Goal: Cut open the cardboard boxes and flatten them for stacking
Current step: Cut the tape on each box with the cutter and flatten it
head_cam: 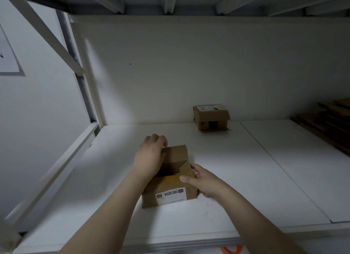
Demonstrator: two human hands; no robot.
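Observation:
A small brown cardboard box (171, 194) stands on the white shelf (236, 178) in front of me, its top open and a white label on its near side. My left hand (150, 155) grips the box's left wall and far flap. My right hand (203, 179) holds the right near corner, thumb on the near top edge. A second small box (211, 117) with a label on top sits shut against the back wall, apart from both hands.
A pile of flattened brown cardboard (329, 124) lies at the far right of the shelf. A white metal frame post (83, 94) rises on the left. An orange object (232, 250) peeks out below the shelf's front edge.

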